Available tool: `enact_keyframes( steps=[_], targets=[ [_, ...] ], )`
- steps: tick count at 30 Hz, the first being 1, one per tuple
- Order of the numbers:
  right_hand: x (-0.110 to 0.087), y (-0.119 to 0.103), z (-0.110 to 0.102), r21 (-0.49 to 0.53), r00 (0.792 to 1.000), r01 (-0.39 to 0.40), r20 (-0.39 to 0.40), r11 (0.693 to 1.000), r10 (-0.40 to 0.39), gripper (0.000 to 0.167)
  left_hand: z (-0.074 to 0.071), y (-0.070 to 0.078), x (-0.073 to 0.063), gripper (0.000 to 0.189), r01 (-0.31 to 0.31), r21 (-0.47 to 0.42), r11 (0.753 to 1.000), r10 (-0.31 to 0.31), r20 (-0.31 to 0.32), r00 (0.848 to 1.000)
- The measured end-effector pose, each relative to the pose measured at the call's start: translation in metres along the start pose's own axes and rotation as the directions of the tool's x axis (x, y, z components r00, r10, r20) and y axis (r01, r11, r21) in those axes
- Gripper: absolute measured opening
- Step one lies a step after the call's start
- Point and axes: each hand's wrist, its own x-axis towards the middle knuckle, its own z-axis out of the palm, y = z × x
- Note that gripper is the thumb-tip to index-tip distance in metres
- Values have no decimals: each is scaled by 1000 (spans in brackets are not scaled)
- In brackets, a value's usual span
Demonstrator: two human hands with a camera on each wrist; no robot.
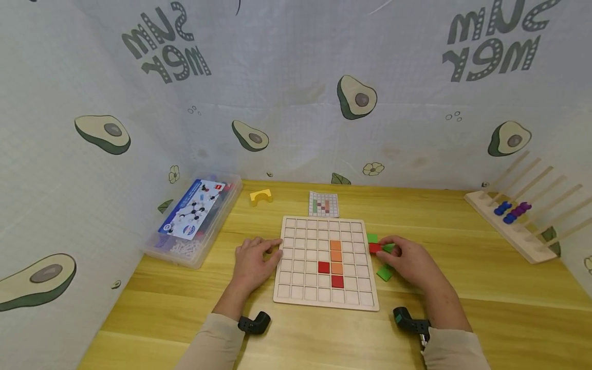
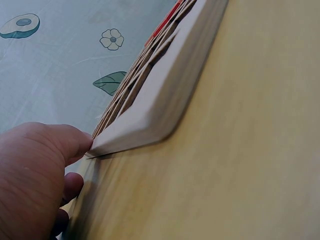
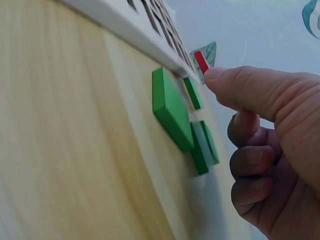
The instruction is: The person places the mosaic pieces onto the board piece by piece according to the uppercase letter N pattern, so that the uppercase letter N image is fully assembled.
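Observation:
A square wooden grid board (image 1: 305,280) lies on the table. Three orange tiles (image 1: 336,256) stand in one column, with a red tile (image 1: 337,281) below them and another red tile (image 1: 324,267) to their left. My left hand (image 1: 252,264) rests at the board's left edge, its thumb (image 2: 75,142) touching the rim. Just beyond the right edge, my right hand (image 1: 411,259) pinches a red tile (image 3: 201,61) between thumb and finger, above the table. Several green tiles (image 3: 170,110) lie beside and below that hand, partly overlapping one another in view.
A small pattern card (image 1: 324,204) lies behind the board. A yellow arch block (image 1: 261,197) is farther left, near a clear plastic box (image 1: 196,216) of parts. On the right stands a wooden peg rack (image 1: 513,226) with blue and purple beads. A printed curtain (image 1: 296,103) encloses the table.

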Motion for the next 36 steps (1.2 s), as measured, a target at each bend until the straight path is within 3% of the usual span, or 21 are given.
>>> enact_keyframes(
  steps=[9,25,36],
  targets=[
    [-4,-21,4,25,999,36,34,999,-37,32,0,0,-1,30,2,-5,1000,-2,3,1000],
    [-2,-54,31,74,988,119,86,990,-126,23,-1,-1,0,31,6,-8,1000,-6,3,1000],
    [3,-75,51,52,980,178,81,983,-182,22,-2,0,1,31,0,-13,1000,0,11,1000]
  ],
)
